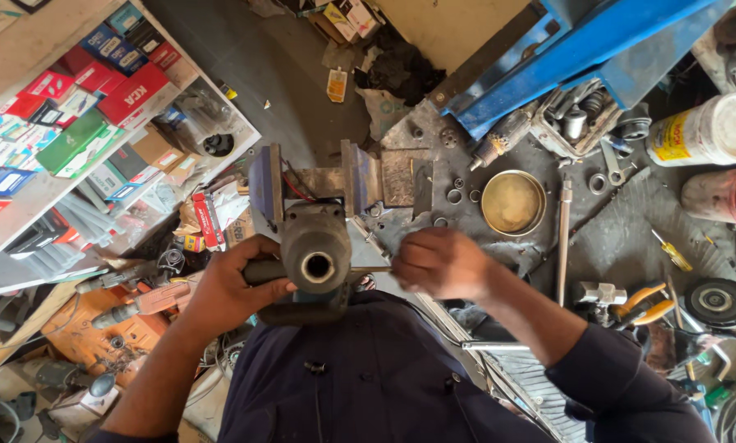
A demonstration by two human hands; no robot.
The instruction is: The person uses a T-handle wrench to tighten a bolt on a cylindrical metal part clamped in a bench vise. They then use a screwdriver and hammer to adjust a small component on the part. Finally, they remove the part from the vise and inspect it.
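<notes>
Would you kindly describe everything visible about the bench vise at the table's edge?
The bench vise looks like worn, grimy metal with bluish jaw plates standing upright. Its end-on screw barrel shows a round hollow. The handle bar runs crosswise through it; the left hand grips one end, the right hand the other.

— What packaging shows here?

— At ten o'clock, a shelf point(23, 205) packed with flat cartons: red boxes point(130, 92), blue boxes point(105, 45), a green box point(73, 141).

— Anything nearer the middle?

— At nine o'clock, a slim red-and-white packet point(208, 220). At twelve, a small orange-and-white tag point(337, 84) on the floor, cardboard boxes point(345, 18) beyond it.

— And to the right?

— At two o'clock, a white can point(707, 130) lying sideways with a yellow-and-red label point(673, 137).
</notes>
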